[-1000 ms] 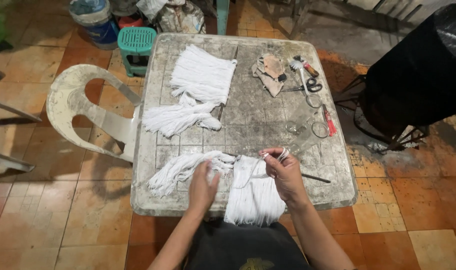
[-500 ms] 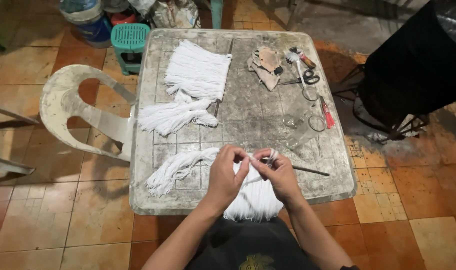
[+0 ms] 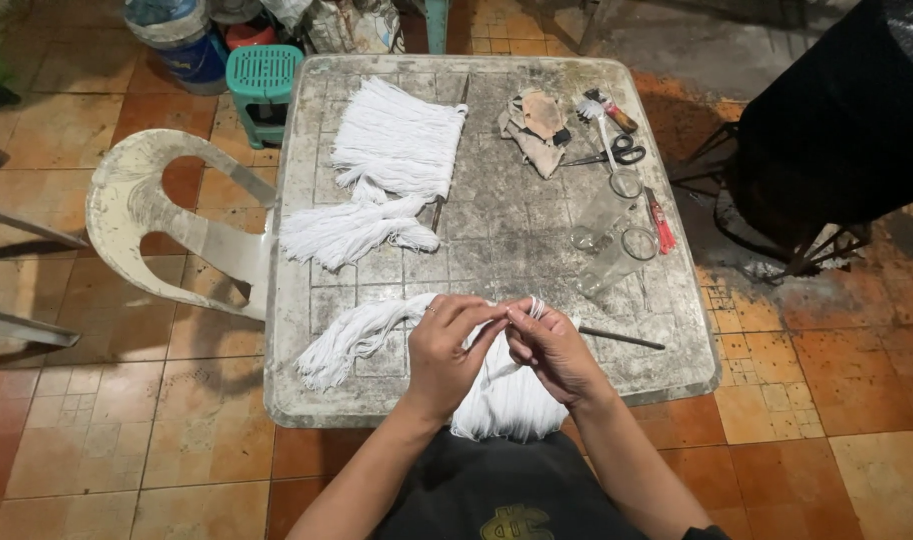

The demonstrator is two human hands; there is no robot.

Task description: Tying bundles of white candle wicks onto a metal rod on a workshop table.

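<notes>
Both hands, left hand (image 3: 449, 345) and right hand (image 3: 552, 348), have fingers pinching white string (image 3: 529, 308) over the table (image 3: 497, 250), right above the near yarn bundle (image 3: 502, 395).

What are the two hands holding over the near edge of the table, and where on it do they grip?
Both the left hand and right hand pinch the white yarn bundle at its top end.

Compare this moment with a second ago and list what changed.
The left hand rose off the white yarn bundle and met the right hand; both now pinch strands together over the table. The yarn stacks, scissors and white chair stayed put.
</notes>
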